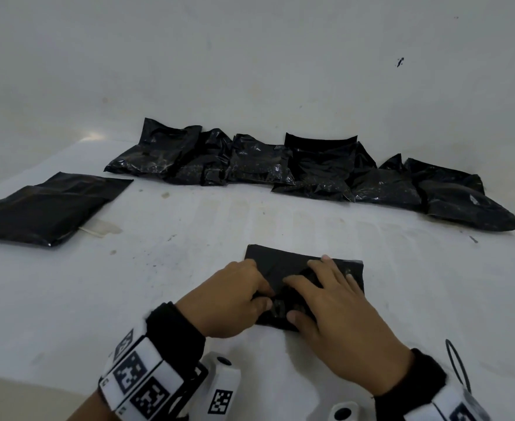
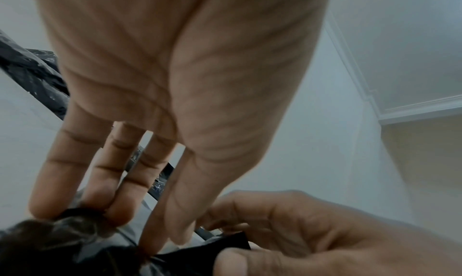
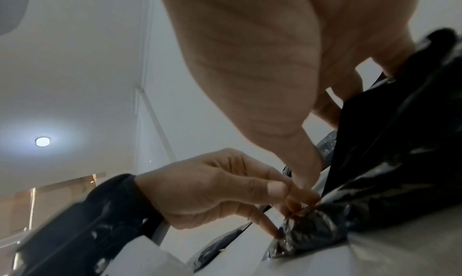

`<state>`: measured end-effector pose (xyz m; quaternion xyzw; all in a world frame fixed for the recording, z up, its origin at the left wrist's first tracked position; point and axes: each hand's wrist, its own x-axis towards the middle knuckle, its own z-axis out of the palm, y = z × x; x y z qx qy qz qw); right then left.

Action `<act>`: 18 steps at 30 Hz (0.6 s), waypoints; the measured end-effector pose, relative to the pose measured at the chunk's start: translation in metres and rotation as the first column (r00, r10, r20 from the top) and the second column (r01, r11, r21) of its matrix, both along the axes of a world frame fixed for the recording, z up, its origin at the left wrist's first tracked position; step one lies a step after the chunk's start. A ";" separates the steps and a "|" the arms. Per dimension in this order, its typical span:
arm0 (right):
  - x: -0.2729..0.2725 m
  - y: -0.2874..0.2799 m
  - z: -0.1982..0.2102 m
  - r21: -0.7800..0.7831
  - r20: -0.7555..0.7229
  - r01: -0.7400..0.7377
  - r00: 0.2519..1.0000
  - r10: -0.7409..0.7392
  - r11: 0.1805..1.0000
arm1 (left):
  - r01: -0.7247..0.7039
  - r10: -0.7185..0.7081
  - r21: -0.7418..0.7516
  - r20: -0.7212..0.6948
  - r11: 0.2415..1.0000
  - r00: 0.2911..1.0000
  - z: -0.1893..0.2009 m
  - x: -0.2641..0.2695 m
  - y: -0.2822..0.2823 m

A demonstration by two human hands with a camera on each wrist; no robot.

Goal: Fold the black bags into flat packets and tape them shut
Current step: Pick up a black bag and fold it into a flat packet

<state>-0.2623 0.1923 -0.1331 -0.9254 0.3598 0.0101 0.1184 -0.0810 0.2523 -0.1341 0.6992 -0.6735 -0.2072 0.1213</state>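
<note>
A black bag [image 1: 303,270] lies on the white surface [image 1: 189,253] directly before the person, partly folded into a rectangle. The left hand [image 1: 235,299] pinches the crumpled near edge between thumb and fingertips; the right hand [image 1: 332,302] lies spread over the top, fingers nearly straight, pressing the plastic down. To fold cleanly, the pinched edge probably should be drawn over squarely while the flat hand pushes air out and sharpens the crease. A row of filled black bags [image 1: 310,174] lines the far edge by the wall, and a flat packet [image 1: 43,208] rests well apart at left. No tape roll shows. No brand or readable writing appears; only square coded markers on the wrist bands [image 1: 134,378].
</note>
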 end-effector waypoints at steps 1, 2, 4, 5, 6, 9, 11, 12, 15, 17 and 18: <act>0.005 0.001 0.000 -0.024 -0.003 0.006 1.000 -0.006 1.000 | 0.001 -0.001 -0.001 -0.003 1.000 1.000 -0.001 0.002 -0.001; 0.008 0.002 -0.001 -0.044 0.012 0.018 1.000 -0.017 0.999 | 0.004 -0.004 -0.001 -0.010 1.000 1.000 -0.001 0.002 -0.002; 0.016 0.005 0.000 -0.105 0.054 0.035 0.998 -0.030 0.994 | 0.011 -0.011 -0.001 -0.022 1.000 1.000 -0.001 0.005 -0.002; 0.019 0.006 0.001 -0.151 0.095 0.053 0.995 -0.039 0.987 | 0.017 -0.017 -0.003 -0.031 1.000 0.999 -0.002 0.006 -0.002; 0.020 0.006 0.002 -0.204 0.145 0.077 0.988 -0.047 0.976 | 0.026 -0.026 -0.006 -0.041 1.000 0.999 -0.001 0.007 -0.002; 0.023 0.009 0.009 -0.276 0.211 0.154 0.973 -0.096 0.949 | 0.040 -0.042 -0.023 -0.070 0.999 0.997 0.000 0.009 0.000; 0.018 0.007 0.009 -0.224 0.162 0.176 0.977 -0.142 0.958 | 0.029 -0.031 -0.029 -0.086 0.999 0.996 0.000 0.011 0.000; 0.011 0.004 0.007 -0.212 0.135 0.186 0.978 -0.160 0.959 | 0.021 -0.024 -0.030 -0.095 0.999 0.995 0.000 0.011 0.000; -0.001 0.001 0.005 -0.120 0.098 0.208 0.975 -0.197 0.971 | 0.006 -0.009 -0.030 -0.126 1.000 0.992 -0.001 0.013 -0.001; -0.006 0.001 0.003 -0.095 0.094 0.202 0.977 -0.193 0.975 | -0.025 0.022 -0.018 -0.134 1.000 0.991 -0.001 0.012 -0.001; -0.007 0.000 0.003 -0.082 0.090 0.195 0.978 -0.187 0.977 | -0.037 0.034 -0.017 -0.133 0.999 0.991 0.000 0.011 -0.001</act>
